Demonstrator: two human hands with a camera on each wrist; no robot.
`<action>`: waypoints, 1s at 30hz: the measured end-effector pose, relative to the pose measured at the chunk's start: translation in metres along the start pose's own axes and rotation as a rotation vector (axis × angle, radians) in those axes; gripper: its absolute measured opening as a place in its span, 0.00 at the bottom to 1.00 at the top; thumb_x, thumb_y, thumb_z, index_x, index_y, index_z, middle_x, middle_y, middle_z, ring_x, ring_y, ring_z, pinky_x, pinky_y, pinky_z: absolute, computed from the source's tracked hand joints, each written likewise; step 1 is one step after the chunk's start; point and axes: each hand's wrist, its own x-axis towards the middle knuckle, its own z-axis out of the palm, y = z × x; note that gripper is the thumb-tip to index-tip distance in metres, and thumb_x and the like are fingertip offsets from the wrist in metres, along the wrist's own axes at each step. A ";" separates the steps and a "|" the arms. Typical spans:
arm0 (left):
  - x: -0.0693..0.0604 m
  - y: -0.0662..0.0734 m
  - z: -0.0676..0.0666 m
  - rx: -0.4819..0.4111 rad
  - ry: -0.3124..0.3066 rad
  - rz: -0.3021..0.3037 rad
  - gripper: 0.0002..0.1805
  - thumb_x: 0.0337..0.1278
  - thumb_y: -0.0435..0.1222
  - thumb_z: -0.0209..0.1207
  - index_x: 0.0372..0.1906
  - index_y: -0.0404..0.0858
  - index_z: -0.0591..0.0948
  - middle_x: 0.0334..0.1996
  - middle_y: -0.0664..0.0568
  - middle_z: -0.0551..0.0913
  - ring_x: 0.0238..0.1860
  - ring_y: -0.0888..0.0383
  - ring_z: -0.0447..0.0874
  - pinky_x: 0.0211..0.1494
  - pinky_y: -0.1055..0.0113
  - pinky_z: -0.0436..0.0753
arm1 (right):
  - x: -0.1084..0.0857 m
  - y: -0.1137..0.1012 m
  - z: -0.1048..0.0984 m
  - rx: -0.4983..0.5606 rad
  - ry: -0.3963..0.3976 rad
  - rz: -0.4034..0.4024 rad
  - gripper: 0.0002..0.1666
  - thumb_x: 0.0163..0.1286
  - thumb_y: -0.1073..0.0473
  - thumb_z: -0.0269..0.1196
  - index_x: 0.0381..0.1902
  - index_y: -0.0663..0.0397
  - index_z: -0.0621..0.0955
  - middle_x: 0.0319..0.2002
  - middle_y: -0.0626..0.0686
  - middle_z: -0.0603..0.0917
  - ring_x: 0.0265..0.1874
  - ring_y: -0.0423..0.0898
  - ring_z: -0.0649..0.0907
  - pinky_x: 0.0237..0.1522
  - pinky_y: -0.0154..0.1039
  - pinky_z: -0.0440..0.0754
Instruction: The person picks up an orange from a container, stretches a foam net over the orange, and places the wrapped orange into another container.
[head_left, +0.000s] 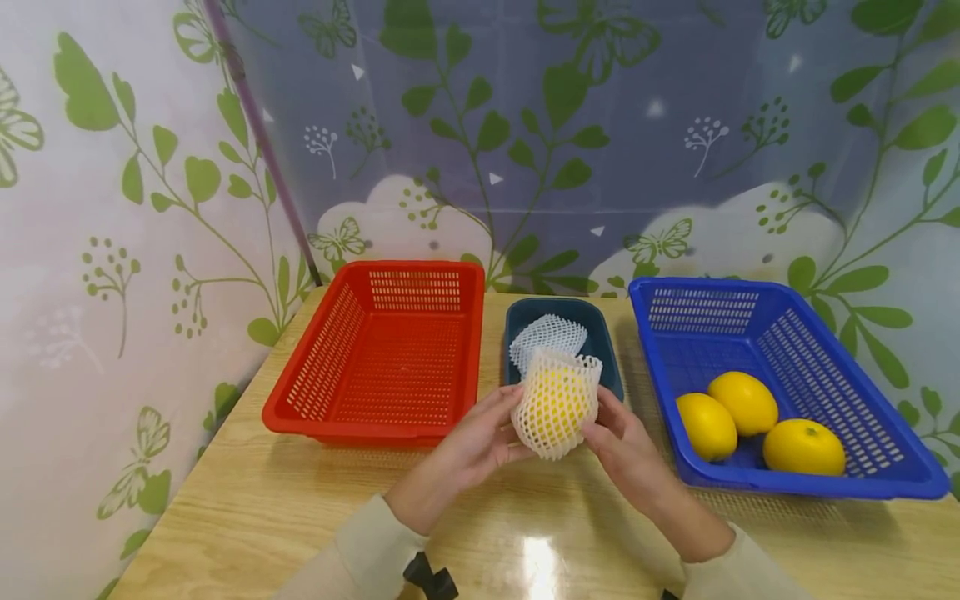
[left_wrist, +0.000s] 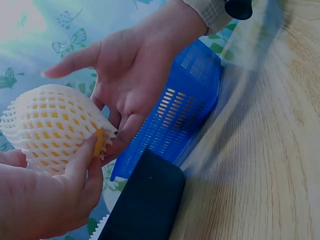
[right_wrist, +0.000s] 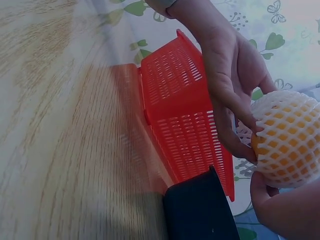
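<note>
A yellow fruit in a white foam net [head_left: 557,404] is held up between both hands, in front of a dark teal bin [head_left: 609,367]. My left hand [head_left: 476,446] grips its left side; in the left wrist view those fingers [left_wrist: 82,162] press near one end of the net, where bare yellow skin shows. Across from it, my right hand [head_left: 633,458] holds the other side with thumb and fingers. The net's upper edge stands loose above the fruit. More white foam netting [head_left: 547,335] lies in the bin.
A red basket [head_left: 405,367] with nothing in it stands on the left of the wooden table [head_left: 315,517]. On the right, a blue basket [head_left: 813,358] contains three bare yellow fruits [head_left: 742,402]. Patterned cloth hangs behind and at the sides.
</note>
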 end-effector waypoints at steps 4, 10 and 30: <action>0.000 -0.001 0.000 0.003 -0.001 0.006 0.23 0.75 0.46 0.46 0.65 0.37 0.64 0.58 0.42 0.71 0.52 0.52 0.77 0.59 0.51 0.77 | 0.001 -0.001 0.001 -0.061 0.019 0.034 0.38 0.68 0.64 0.59 0.71 0.60 0.56 0.56 0.52 0.72 0.51 0.42 0.76 0.56 0.31 0.75; 0.001 -0.003 0.000 0.023 -0.016 -0.021 0.24 0.75 0.47 0.46 0.65 0.38 0.61 0.58 0.42 0.71 0.53 0.49 0.77 0.59 0.47 0.76 | 0.003 0.000 0.001 -0.043 0.035 0.053 0.30 0.69 0.65 0.56 0.67 0.50 0.62 0.52 0.50 0.77 0.48 0.42 0.79 0.53 0.33 0.77; 0.004 0.000 0.001 0.313 0.017 0.166 0.30 0.74 0.42 0.48 0.75 0.46 0.55 0.69 0.39 0.63 0.65 0.44 0.69 0.67 0.48 0.69 | 0.001 0.000 0.001 0.091 0.047 0.019 0.20 0.72 0.62 0.52 0.60 0.50 0.65 0.47 0.49 0.79 0.44 0.42 0.82 0.50 0.34 0.80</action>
